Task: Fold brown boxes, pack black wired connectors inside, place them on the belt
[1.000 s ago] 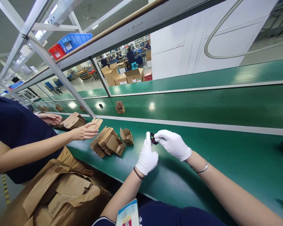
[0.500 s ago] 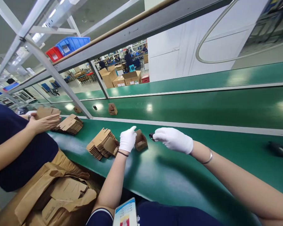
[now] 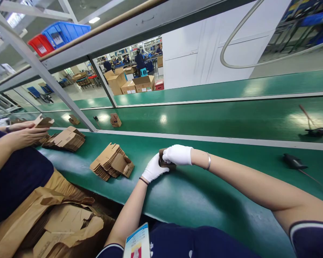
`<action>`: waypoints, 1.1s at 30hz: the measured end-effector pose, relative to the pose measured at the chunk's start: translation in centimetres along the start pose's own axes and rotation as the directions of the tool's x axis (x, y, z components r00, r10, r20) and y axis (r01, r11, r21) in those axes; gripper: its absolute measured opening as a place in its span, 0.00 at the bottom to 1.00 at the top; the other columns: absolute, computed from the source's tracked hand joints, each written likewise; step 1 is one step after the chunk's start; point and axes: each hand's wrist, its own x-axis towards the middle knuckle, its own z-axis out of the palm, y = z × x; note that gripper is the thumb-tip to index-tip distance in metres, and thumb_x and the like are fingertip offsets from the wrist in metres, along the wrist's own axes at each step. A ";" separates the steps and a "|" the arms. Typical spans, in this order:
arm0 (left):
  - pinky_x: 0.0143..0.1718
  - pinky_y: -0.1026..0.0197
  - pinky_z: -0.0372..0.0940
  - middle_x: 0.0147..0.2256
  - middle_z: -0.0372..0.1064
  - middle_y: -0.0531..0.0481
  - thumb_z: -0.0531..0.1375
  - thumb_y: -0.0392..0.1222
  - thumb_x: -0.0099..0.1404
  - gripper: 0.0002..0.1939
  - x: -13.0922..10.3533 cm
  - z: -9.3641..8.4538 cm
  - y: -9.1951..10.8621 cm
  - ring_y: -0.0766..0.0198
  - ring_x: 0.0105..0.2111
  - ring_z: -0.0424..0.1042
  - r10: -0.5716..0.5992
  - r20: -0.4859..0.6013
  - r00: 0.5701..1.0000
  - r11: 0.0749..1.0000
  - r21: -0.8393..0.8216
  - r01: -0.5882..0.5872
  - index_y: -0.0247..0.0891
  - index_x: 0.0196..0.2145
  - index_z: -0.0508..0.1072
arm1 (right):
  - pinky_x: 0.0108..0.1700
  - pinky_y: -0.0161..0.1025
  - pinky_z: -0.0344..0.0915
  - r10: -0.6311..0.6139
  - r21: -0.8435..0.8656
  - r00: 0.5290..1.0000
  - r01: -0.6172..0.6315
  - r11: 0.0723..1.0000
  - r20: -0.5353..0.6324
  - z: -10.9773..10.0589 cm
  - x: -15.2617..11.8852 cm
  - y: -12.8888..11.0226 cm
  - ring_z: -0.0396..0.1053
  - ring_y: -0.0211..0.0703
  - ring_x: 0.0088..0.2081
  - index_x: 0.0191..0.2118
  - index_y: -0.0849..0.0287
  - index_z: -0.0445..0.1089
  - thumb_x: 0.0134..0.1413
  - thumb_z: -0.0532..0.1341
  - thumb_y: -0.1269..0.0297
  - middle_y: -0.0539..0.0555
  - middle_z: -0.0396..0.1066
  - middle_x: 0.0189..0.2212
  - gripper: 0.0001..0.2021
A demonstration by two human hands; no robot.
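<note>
A small brown cardboard box [image 3: 172, 167] stands on the green work surface in front of me, its open side partly covered by my hands. My left hand [image 3: 154, 169], in a white glove, grips the box from its left side. Gloved in white too, my right hand [image 3: 178, 154] has its fingertips bent into the opening. Whatever those fingers hold is hidden by the glove and the box wall. To the left lies a stack of flat cardboard boxes [image 3: 103, 164], with a partly folded box [image 3: 123, 165] leaning against its right side.
A black device with a cable [image 3: 294, 162] lies at the right. The green belt [image 3: 204, 120] behind carries another small box [image 3: 115, 120] and a coiled black cable [image 3: 318, 132]. At the left, a co-worker's hands [image 3: 29, 134] hold cardboard near a second stack [image 3: 67, 139]. A paper sack [image 3: 24, 222] stands lower left.
My right hand has moved left to the box, and the small black part it held is out of sight. My left hand has closed on the box. The view has shifted right.
</note>
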 end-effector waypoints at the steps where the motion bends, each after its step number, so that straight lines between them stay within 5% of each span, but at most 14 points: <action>1: 0.51 0.53 0.63 0.48 0.69 0.44 0.67 0.35 0.45 0.33 0.1 0.0 0.3 0.54 0.48 0.68 -0.009 -0.006 1.000 1.000 0.020 0.009 0.36 0.50 0.65 | 0.25 0.34 0.52 0.021 -0.015 1.000 -0.021 1.000 0.018 0.1 0.5 -0.4 0.67 0.41 0.28 0.30 0.62 0.73 0.47 0.59 0.73 0.57 0.72 0.31 0.05; 6: 0.45 0.54 0.66 0.43 0.72 0.46 0.67 0.33 0.45 0.28 -0.3 -0.3 0.6 0.55 0.42 0.71 -0.034 -0.037 0.999 0.998 0.048 0.036 0.36 0.45 0.66 | 0.28 0.36 0.56 0.069 -0.028 0.997 -0.068 0.997 0.024 1.5 2.2 -1.4 0.70 0.46 0.31 0.29 0.66 0.74 0.47 0.58 0.76 0.59 0.73 0.28 0.07; 14: 0.49 0.54 0.63 0.46 0.70 0.45 0.65 0.34 0.48 0.29 -0.4 0.0 1.1 0.55 0.46 0.69 0.021 -0.036 0.999 0.999 0.046 -0.019 0.36 0.49 0.65 | 0.28 0.36 0.58 0.126 0.029 0.992 -0.126 0.992 -0.021 3.3 1.4 -2.1 0.71 0.46 0.31 0.34 0.63 0.74 0.53 0.57 0.71 0.59 0.74 0.30 0.08; 17: 0.56 0.47 0.57 0.53 0.65 0.40 0.65 0.38 0.49 0.33 -1.5 -0.7 1.6 0.48 0.55 0.61 0.121 -0.133 0.984 0.952 0.296 -0.077 0.37 0.53 0.64 | 0.31 0.36 0.60 0.131 0.037 0.990 -0.129 0.991 -0.051 3.9 1.2 -2.3 0.72 0.47 0.32 0.33 0.62 0.74 0.56 0.57 0.65 0.59 0.75 0.31 0.09; 20: 0.57 0.36 0.47 0.59 0.55 0.36 0.65 0.42 0.51 0.33 -4.0 -2.6 1.4 0.37 0.61 0.47 0.158 -0.446 0.881 0.745 0.639 0.190 0.37 0.55 0.64 | 0.34 0.38 0.62 0.226 0.015 0.969 -0.225 0.974 -0.101 4.5 1.1 0.2 0.72 0.48 0.35 0.36 0.63 0.74 0.57 0.55 0.69 0.61 0.74 0.34 0.09; 23: 0.53 0.31 0.48 0.62 0.46 0.31 0.61 0.46 0.55 0.25 -6.8 -4.9 0.3 0.30 0.61 0.42 0.184 -0.710 0.680 0.538 0.651 0.535 0.36 0.51 0.68 | 0.37 0.41 0.64 0.410 -0.020 0.901 -0.417 0.909 -0.145 4.4 0.5 5.5 0.72 0.48 0.36 0.36 0.68 0.73 0.58 0.54 0.74 0.64 0.73 0.34 0.10; 25: 0.51 0.31 0.50 0.62 0.43 0.30 0.60 0.46 0.57 0.20 -8.2 -6.1 -0.7 0.29 0.61 0.42 0.206 -0.761 0.615 0.465 0.629 0.623 0.34 0.45 0.72 | 0.41 0.43 0.66 0.519 -0.031 0.836 -0.532 0.846 -0.178 4.0 -0.3 9.4 0.71 0.45 0.38 0.39 0.68 0.71 0.61 0.55 0.70 0.61 0.72 0.37 0.09; 29: 0.47 0.33 0.54 0.60 0.49 0.36 0.58 0.46 0.59 0.11 -9.1 -6.8 -2.1 0.32 0.59 0.46 0.200 -0.749 0.632 0.484 0.636 0.601 0.37 0.30 0.75 | 0.44 0.44 0.68 0.650 -0.001 0.730 -0.665 0.747 -0.210 3.0 -1.8 13.8 0.69 0.41 0.40 0.45 0.65 0.68 0.60 0.58 0.60 0.56 0.69 0.41 0.13; 33: 0.49 0.33 0.54 0.58 0.56 0.41 0.58 0.44 0.58 0.08 -7.1 -4.8 -1.5 0.34 0.60 0.46 0.229 -0.633 0.740 0.592 0.694 0.410 0.39 0.26 0.74 | 0.46 0.43 0.65 0.688 0.064 0.681 -0.697 0.714 -0.250 3.0 -1.7 13.7 0.67 0.44 0.45 0.47 0.68 0.67 0.61 0.57 0.63 0.61 0.68 0.45 0.14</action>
